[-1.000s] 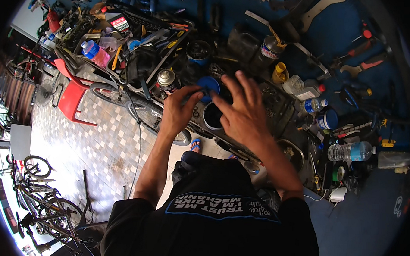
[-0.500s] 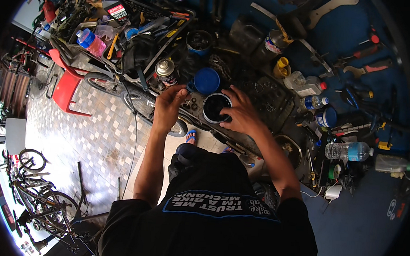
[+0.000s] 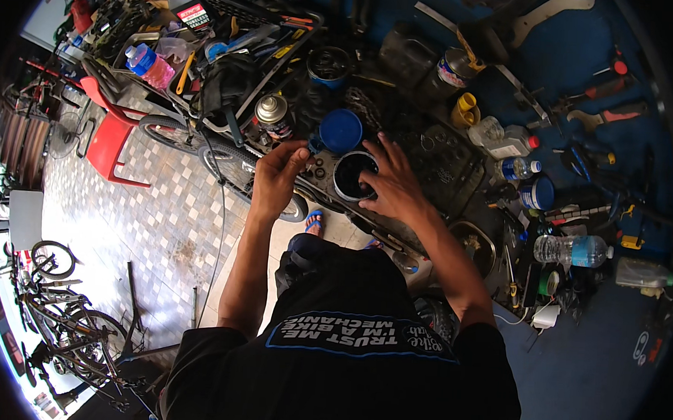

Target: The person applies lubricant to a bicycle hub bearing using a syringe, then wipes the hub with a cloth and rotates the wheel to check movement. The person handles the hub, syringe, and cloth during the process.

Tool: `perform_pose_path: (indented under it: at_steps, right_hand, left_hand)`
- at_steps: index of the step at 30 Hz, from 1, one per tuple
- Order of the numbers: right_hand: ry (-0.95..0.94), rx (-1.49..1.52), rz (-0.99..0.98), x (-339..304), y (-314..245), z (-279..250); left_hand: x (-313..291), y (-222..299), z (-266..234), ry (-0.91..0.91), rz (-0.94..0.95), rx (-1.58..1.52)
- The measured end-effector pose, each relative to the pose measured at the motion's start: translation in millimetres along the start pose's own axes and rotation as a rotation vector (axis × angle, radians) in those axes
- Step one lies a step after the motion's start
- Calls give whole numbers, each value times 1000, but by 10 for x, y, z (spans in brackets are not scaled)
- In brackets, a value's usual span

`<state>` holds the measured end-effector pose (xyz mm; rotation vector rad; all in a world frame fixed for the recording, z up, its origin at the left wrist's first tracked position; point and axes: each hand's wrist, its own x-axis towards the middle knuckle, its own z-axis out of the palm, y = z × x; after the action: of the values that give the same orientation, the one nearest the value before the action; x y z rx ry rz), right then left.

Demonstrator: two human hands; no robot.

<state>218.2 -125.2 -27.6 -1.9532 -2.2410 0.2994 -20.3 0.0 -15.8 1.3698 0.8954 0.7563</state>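
Observation:
My left hand (image 3: pixel 279 178) is closed in a pinch, thumb against fingers, beside the workbench edge. A small dark piece shows at its fingertips, too small to name. My right hand (image 3: pixel 397 184) spreads its fingers over the right side of a round tub (image 3: pixel 339 189) with a pale rim and dark contents. The thumb tip reaches over the tub's opening; whether it touches the contents is hard to see. Just beyond the tub lies a round blue lid (image 3: pixel 341 130). Small dark rings (image 3: pixel 320 168) lie between my hands.
A spray can (image 3: pixel 273 115) stands beyond my left hand, near a bicycle wheel (image 3: pixel 228 170). Farther back are a blue can (image 3: pixel 329 67) and a crowded tool tray (image 3: pixel 283 63). Bottles (image 3: pixel 574 250) and hand tools line the right side. A red chair (image 3: pixel 112 141) stands left.
My right hand has shifted slightly, its fingers lifting and spreading more at the tub's rim. My left hand stays almost where it was, still pinching.

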Motion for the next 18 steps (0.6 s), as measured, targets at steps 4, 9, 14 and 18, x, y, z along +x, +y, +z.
perform_pose_path:
  at_steps: [4, 9, 14, 18]
  right_hand:
    - [-25, 4, -13, -10, 23, -46]
    - [-63, -3, -21, -17, 31, -38]
    - [-28, 18, -41, 6, 51, -14]
    - [-30, 11, -30, 24, 21, -46]
  left_hand:
    - [3, -13, 32, -7, 16, -9]
    - [-1, -10, 49, -11, 36, -22]
    - [-5, 3, 39, -11, 36, -16]
    - [-8, 13, 16, -23, 28, 6]
